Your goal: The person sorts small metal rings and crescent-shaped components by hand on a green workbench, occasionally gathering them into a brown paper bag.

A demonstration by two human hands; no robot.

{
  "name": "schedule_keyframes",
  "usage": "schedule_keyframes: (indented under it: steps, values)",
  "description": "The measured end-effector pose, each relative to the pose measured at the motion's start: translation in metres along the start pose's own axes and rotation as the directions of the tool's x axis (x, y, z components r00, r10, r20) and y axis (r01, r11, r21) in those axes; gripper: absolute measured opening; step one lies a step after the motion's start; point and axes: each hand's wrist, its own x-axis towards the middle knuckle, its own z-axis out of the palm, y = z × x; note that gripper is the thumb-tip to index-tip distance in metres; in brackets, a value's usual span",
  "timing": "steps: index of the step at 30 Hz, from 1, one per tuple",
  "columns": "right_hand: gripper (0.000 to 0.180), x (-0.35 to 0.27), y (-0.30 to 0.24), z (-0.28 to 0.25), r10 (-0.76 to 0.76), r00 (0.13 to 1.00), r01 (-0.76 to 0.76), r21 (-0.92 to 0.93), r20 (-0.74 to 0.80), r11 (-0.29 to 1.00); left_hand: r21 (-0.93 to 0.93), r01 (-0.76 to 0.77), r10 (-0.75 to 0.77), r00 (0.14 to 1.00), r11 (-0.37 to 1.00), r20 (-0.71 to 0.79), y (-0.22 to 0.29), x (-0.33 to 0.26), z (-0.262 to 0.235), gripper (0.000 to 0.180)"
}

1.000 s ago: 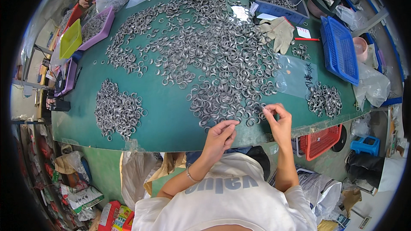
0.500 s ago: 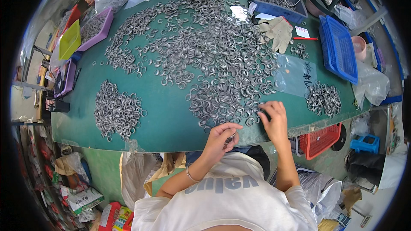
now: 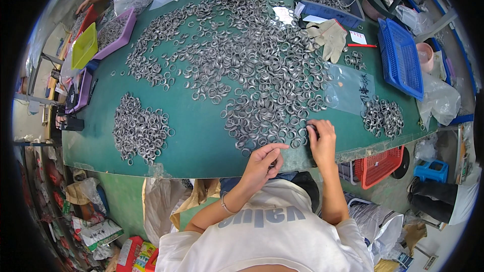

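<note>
A large spread of grey metal rings [image 3: 272, 85] covers the middle of the green table [image 3: 196, 143]. My left hand [image 3: 263, 162] is held over the near edge with its index finger stretched out to the right. Its other fingers are curled around rings that show only in part. At the pile's near right border is my right hand [image 3: 323, 138], thumb and fingers brought together around what looks like a ring, mostly hidden by the fingers. Smaller heaps of rings lie apart, a left heap [image 3: 140, 130] and a right heap [image 3: 384, 117].
A clear plastic bag [image 3: 348, 89] and a work glove [image 3: 330, 40] lie right of the pile. Blue baskets [image 3: 401, 60] stand at the right edge, a blue bin [image 3: 330, 12] behind. Purple tray [image 3: 118, 38] and yellow-green tray [image 3: 83, 50] are at far left, near another person's hand [image 3: 85, 6].
My right thumb and fingers have drawn closer together at the pile's border. My left hand has hardly moved. Another person's arm has come into view at the far left.
</note>
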Motion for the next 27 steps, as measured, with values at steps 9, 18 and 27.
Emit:
schedule_keyframes:
  steps: [9, 18, 27]
  values:
    - [0.018, -0.033, -0.032, -0.010, 0.132, 0.783, -0.620, 0.745, 0.607, 0.246, 0.097, -0.056, 0.059, 0.998, 0.994, -0.026, -0.004, 0.004, 0.013, 0.025]
    - [0.018, -0.015, -0.018, -0.040, 0.114, 0.987, -0.127, 0.108, 0.115, 0.986, -0.081, 0.059, -0.060, 0.998, 0.995, -0.015, 0.005, 0.000, 0.007, 0.022]
    - [0.003, -0.028, -0.016, -0.020, 0.286, 0.955, -0.289, 0.436, 0.073, 0.852, 0.053, -0.012, 0.014, 0.999, 0.999, -0.040, -0.010, 0.004, 0.006, 0.021]
